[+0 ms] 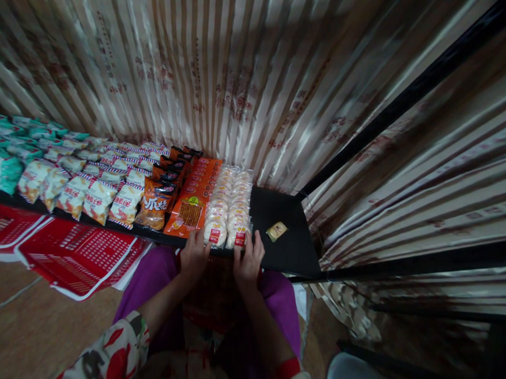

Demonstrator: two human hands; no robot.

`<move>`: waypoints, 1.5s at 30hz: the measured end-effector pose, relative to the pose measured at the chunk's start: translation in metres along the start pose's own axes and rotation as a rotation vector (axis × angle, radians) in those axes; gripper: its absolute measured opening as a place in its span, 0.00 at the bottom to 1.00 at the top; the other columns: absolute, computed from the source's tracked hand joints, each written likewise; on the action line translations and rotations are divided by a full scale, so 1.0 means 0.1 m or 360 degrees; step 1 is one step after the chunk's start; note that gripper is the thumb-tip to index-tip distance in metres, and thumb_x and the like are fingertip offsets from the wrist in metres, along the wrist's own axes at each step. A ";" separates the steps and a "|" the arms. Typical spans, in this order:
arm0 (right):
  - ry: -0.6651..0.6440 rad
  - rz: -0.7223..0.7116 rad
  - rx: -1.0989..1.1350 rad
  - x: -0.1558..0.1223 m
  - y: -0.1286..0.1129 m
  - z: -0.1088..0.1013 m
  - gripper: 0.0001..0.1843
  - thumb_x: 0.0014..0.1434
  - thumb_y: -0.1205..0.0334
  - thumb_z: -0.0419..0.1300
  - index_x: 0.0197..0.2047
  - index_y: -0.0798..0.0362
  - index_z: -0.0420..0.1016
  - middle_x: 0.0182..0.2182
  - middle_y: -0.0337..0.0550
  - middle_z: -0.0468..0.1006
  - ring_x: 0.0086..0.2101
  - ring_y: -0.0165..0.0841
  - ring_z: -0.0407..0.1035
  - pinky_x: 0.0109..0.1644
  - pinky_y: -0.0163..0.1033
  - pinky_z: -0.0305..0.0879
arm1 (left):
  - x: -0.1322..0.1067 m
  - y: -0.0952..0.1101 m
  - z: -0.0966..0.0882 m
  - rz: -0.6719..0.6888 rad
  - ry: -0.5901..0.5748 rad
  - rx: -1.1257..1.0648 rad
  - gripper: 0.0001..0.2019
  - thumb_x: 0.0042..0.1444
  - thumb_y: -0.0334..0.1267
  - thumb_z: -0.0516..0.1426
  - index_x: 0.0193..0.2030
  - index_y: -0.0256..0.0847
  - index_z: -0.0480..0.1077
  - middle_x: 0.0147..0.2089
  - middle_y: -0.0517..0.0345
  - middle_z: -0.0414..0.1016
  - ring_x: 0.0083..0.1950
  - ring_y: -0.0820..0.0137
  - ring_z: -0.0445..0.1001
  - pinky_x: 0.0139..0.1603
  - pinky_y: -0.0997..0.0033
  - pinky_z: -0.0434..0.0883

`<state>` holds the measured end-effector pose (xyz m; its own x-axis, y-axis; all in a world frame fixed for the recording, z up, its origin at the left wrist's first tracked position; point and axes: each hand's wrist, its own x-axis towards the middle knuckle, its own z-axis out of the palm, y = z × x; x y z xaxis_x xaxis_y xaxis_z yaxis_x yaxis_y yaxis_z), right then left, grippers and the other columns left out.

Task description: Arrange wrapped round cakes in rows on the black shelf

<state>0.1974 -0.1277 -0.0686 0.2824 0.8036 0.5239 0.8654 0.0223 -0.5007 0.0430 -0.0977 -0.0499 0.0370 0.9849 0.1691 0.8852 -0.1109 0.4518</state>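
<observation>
Two long rows of round white crackers in clear wrappers with red labels, the left row [218, 210] and the right row [239, 206], lie side by side on a black shelf [274, 202]. My left hand [195, 253] rests at the front left corner of the left row, its fingers apart and touching the wrapper. At the front of the right row is my right hand [249, 260], fingers stretched out and spread against the pack's end. Beside the left row lies a flat orange snack packet [193, 205]. A small yellowish packet [276, 230] sits alone on the shelf to the right.
Orange-and-black snack bags [157, 201], white snack bags [99, 197] and teal bags [3, 165] fill the shelf leftward. Red baskets [79, 253] stand below. Striped sheeting [232, 74] hangs behind, and a black post [399, 104] slants up at the right.
</observation>
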 end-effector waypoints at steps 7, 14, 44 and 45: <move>-0.0172 0.0018 -0.0040 0.12 0.20 0.13 0.33 0.62 0.53 0.45 0.65 0.60 0.45 0.64 0.63 0.47 0.63 0.46 0.42 0.59 0.58 0.50 | 0.05 0.02 0.01 0.0279 0.0120 0.0207 0.27 0.57 0.44 0.51 0.61 0.33 0.58 0.63 0.40 0.59 0.64 0.54 0.55 0.63 0.53 0.52; -0.0226 0.0095 -0.0141 0.11 0.16 0.22 0.32 0.63 0.53 0.42 0.66 0.60 0.44 0.63 0.61 0.52 0.61 0.42 0.50 0.58 0.48 0.55 | 0.12 0.01 0.17 0.0352 0.0044 0.0194 0.25 0.59 0.40 0.48 0.61 0.28 0.55 0.63 0.38 0.58 0.65 0.57 0.54 0.65 0.52 0.49; -0.0224 0.0089 -0.0392 0.08 0.07 0.25 0.31 0.64 0.54 0.39 0.66 0.62 0.46 0.63 0.60 0.50 0.58 0.43 0.54 0.58 0.47 0.53 | 0.05 -0.10 0.40 0.0452 0.0262 0.0076 0.25 0.61 0.37 0.44 0.64 0.29 0.50 0.67 0.35 0.47 0.69 0.54 0.42 0.64 0.50 0.52; -0.0229 0.0089 -0.0390 0.08 0.07 0.26 0.31 0.64 0.54 0.39 0.66 0.62 0.46 0.63 0.60 0.50 0.58 0.43 0.54 0.59 0.47 0.52 | 0.04 -0.10 0.39 0.0468 0.0276 0.0068 0.25 0.61 0.36 0.44 0.63 0.28 0.51 0.67 0.34 0.47 0.69 0.54 0.42 0.64 0.49 0.52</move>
<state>0.1953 -0.1061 -0.0859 0.2862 0.8760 0.3883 0.9292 -0.1549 -0.3356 0.0525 -0.0875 -0.0884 0.2171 0.8739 0.4350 0.8670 -0.3774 0.3254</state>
